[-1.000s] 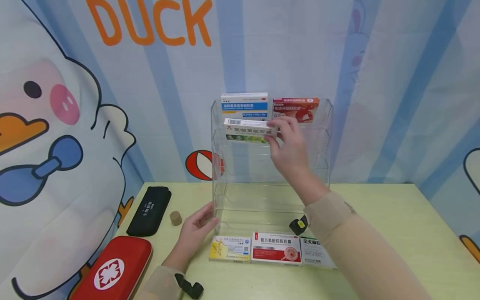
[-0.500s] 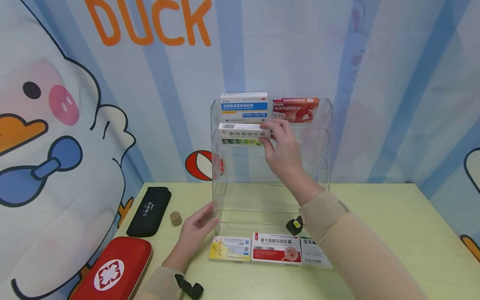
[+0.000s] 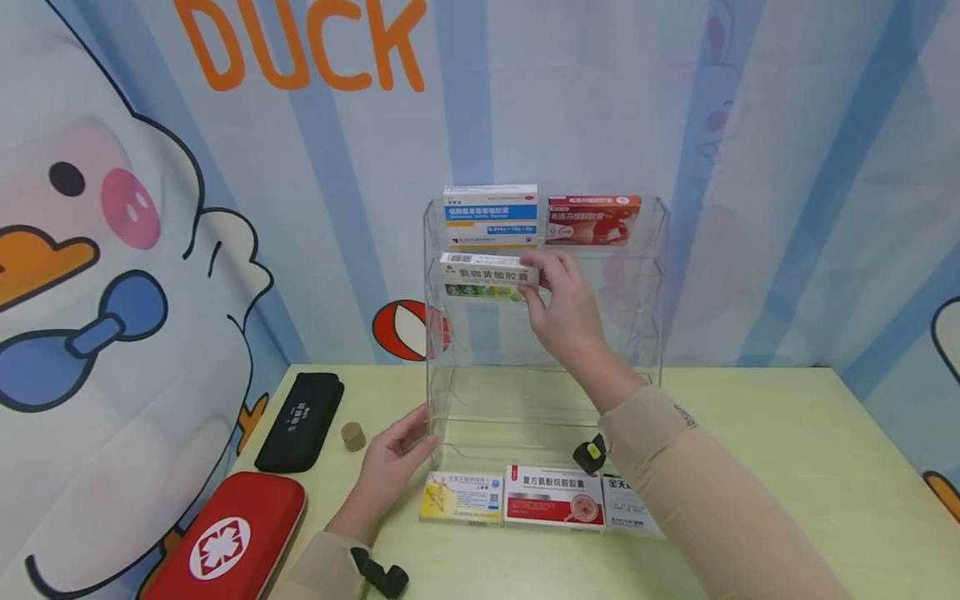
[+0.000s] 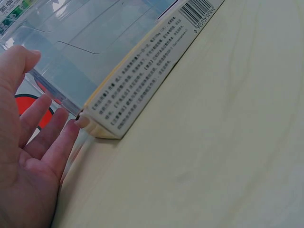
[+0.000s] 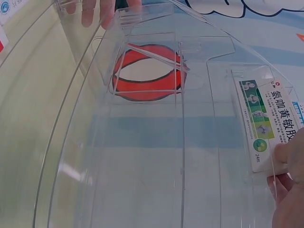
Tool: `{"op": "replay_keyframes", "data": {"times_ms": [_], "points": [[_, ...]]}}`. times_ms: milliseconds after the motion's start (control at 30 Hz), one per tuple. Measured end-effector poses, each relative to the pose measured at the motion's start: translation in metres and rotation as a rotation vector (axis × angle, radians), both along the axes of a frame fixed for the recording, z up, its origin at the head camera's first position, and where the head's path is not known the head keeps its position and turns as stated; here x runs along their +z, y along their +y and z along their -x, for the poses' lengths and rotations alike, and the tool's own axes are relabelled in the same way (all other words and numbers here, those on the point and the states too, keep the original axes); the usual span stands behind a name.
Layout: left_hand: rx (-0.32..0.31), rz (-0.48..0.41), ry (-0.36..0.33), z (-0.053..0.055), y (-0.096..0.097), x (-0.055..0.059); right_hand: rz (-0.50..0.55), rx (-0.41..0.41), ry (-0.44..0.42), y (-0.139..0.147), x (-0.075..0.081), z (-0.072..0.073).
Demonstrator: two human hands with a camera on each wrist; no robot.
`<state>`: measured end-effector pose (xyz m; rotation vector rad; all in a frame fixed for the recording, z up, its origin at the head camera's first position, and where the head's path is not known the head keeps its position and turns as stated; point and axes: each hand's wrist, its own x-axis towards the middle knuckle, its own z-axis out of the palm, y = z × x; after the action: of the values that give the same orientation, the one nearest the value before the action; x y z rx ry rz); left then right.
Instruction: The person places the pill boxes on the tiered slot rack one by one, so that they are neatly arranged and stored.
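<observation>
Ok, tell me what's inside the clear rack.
The rack holds a blue-white box and a red box in its top tier. The right hand grips a green-white box at the tier below, hiding part of its right end and of the rack behind.

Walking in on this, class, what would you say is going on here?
A person's right hand grips the right end of a white-and-green medicine box at the upper part of a clear rack; whether the box is seated isn't clear. The left hand is at the rack's lower left edge. A blue-and-white box and a red box stand on the top tier. Three more boxes lie on the table in front.
</observation>
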<state>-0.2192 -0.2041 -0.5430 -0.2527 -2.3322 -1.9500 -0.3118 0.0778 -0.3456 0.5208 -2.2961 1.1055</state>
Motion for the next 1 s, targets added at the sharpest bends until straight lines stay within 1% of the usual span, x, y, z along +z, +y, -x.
{"op": "replay_keyframes", "data": {"times_ms": [267,367,500,667,833,1000], "points": [[-0.002,0.004,0.01,0.0,0.001,-0.001,0.011,0.019,-0.024,0.002,0.0,-0.001],[-0.002,0.003,0.009,0.0,0.001,-0.002,0.04,0.029,-0.038,0.004,-0.001,-0.003],[-0.006,0.001,0.004,0.0,0.001,-0.003,0.104,0.036,-0.05,0.009,-0.005,-0.007],[-0.01,0.004,0.013,0.0,0.0,-0.002,0.143,0.041,-0.014,0.018,-0.009,-0.013],[-0.009,0.011,0.03,0.002,-0.001,-0.003,0.138,0.046,0.035,0.025,-0.016,-0.02],[-0.001,0.009,0.025,0.002,-0.001,-0.003,0.123,0.062,0.055,0.029,-0.026,-0.029]]}}
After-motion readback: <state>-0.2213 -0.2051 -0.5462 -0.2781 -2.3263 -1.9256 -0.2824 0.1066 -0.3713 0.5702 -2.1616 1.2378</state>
